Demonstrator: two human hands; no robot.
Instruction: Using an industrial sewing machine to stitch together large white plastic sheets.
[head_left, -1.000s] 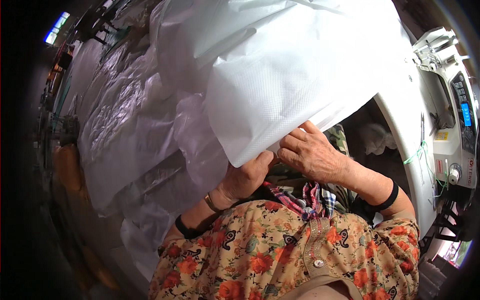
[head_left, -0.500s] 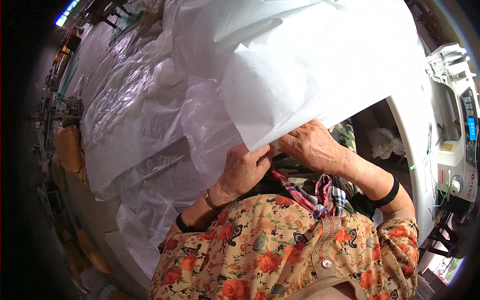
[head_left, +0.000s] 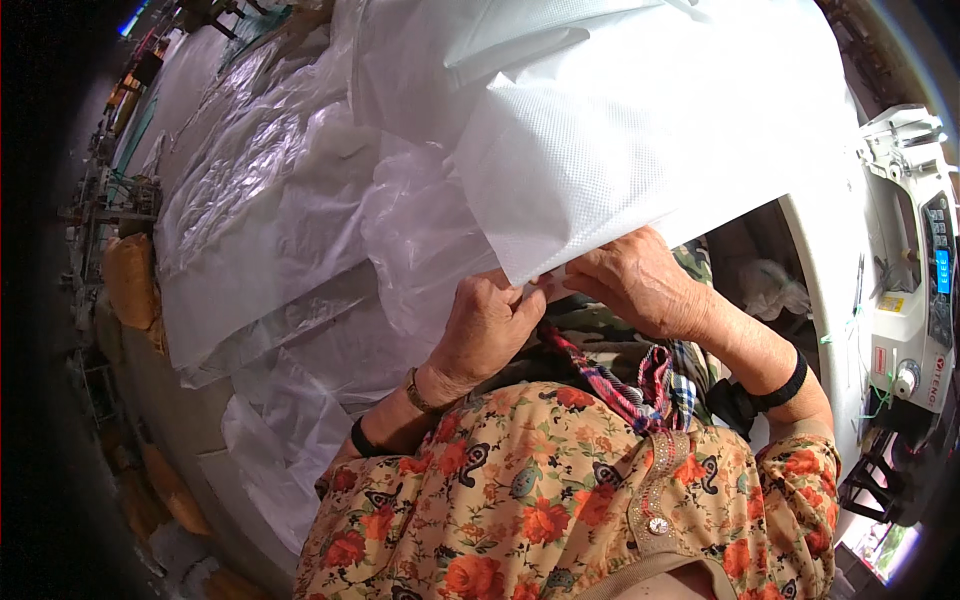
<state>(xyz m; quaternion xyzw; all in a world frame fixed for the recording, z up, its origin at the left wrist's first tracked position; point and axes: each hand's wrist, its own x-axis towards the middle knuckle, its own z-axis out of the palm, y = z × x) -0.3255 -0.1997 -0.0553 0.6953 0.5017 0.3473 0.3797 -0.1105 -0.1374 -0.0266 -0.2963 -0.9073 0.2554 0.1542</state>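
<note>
A large white woven plastic sheet [head_left: 580, 170] spreads across the worktop, its near corner hanging down in front of me. At that corner my left hand [head_left: 490, 325] is closed, thumb and fingers pinched on the sheet's edge. Close beside it, my right hand [head_left: 640, 285] is closed too, gripping the same edge a little to the right. A small pale bit of material shows between the two hands; I cannot make out what it is. The sheet hides some of the fingertips.
Crumpled clear plastic film [head_left: 270, 200] covers the table on the left. A white sewing machine [head_left: 905, 270] with a lit display stands at the right on the table's curved edge [head_left: 825, 280]. A pale plastic bundle [head_left: 770, 290] lies below the table. Brown sacks [head_left: 130, 285] are at the far left.
The left hand has shifted slightly up and its fingers have drawn in at the corner. The sheet's corner has moved slightly up and to the right. Both hands keep their hold.
</note>
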